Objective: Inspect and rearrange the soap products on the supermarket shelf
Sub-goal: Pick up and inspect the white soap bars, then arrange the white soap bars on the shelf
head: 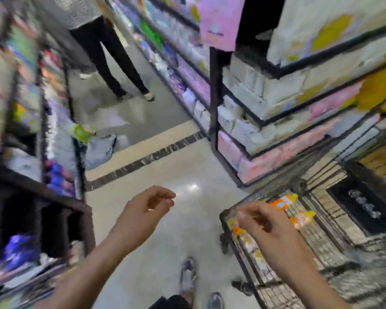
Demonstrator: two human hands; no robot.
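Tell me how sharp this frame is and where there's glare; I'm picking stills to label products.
Head view: heavy motion blur smears the shelves and packs, so no label is readable; the left hand and right hand are soft-edged; a small glare spot sits on the floor; wide-angle distortion tilts the racks; the left shelf bay is dark.

Glossy tiled floor (176, 166); metal wire cart (321, 237).

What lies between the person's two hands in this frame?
In the head view, only bare shiny floor shows between the left hand and the right hand. Both hands hold nothing; the wire cart sits under the right one.
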